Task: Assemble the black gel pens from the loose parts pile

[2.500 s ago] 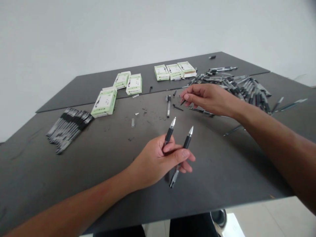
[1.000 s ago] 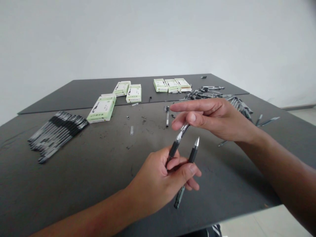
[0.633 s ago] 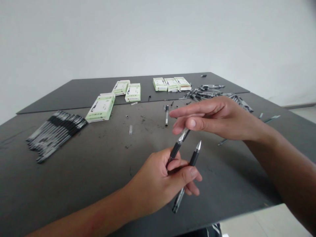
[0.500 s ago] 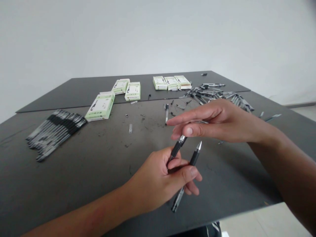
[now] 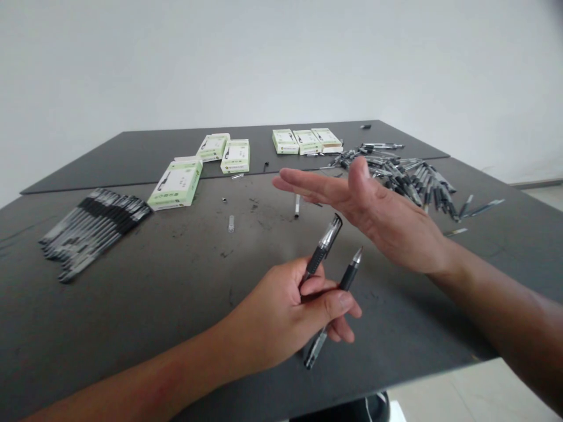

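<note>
My left hand (image 5: 303, 310) is closed around two black gel pens near the front of the table. One is a capped pen (image 5: 325, 240), its clear cap with a black end and clip pointing up and away. The other is an uncapped pen (image 5: 349, 275), its metal tip bare and its clear barrel sticking out below the fingers. Just above the pens, my right hand (image 5: 378, 211) is stretched out flat with the thumb raised, holding nothing. It partly hides a pen (image 5: 297, 206) lying on the table behind it.
A row of capped pens (image 5: 94, 228) lies at the left. Several green-and-white boxes (image 5: 176, 183) stand along the middle and back of the dark table (image 5: 176, 264). Loose pens form a heap (image 5: 409, 176) at the right. A clear cap (image 5: 231, 224) lies mid-table.
My right hand has risen away from the capped pen's end, its thumb now lifted, so the cap shows. The left hand still holds both pens in nearly the same place.
</note>
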Motion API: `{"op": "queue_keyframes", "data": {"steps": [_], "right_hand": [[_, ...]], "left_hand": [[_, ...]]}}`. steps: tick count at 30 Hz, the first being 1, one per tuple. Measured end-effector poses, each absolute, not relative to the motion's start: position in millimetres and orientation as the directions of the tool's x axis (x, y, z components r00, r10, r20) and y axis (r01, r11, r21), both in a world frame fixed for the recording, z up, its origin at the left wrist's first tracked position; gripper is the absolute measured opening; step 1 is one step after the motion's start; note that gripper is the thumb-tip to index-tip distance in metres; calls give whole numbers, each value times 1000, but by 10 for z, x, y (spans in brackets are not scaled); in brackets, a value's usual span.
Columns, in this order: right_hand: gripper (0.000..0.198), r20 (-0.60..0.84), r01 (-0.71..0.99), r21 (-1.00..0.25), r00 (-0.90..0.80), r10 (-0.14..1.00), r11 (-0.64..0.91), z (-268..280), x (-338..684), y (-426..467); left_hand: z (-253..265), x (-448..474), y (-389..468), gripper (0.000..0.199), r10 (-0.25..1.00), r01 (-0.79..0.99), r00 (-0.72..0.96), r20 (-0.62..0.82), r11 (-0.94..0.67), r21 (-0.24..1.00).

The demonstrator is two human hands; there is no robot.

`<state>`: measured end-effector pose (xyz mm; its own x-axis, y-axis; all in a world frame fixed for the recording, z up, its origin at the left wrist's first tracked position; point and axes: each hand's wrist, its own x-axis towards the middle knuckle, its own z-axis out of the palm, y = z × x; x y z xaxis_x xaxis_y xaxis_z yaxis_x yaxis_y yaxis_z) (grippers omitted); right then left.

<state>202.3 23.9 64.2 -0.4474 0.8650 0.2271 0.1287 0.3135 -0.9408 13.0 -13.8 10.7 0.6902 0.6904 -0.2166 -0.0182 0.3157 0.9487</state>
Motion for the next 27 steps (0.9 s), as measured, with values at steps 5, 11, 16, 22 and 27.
{"op": "queue_keyframes", "data": {"steps": [5, 11, 16, 22, 27], "right_hand": [[68, 119, 122, -972, -481, 869, 200, 615, 1955, 189], [61, 108, 108, -974, -557, 823, 201, 629, 1953, 170], [51, 128, 109, -970, -535, 835, 219, 652, 1969, 147], [57, 176, 142, -942, -558, 811, 303, 723, 2060, 211], [69, 371, -31, -926, -259, 892, 376, 763, 2204, 456]], "left_hand": [[175, 129, -118, 24, 659, 77, 699, -279, 319, 945], [149, 119, -94, 25, 645, 114, 711, -282, 290, 950], [149, 122, -76, 27, 640, 121, 713, -288, 293, 948], [150, 131, -71, 33, 657, 89, 706, -265, 289, 953], [105, 178, -79, 48, 780, -146, 608, -150, 296, 944]]}}
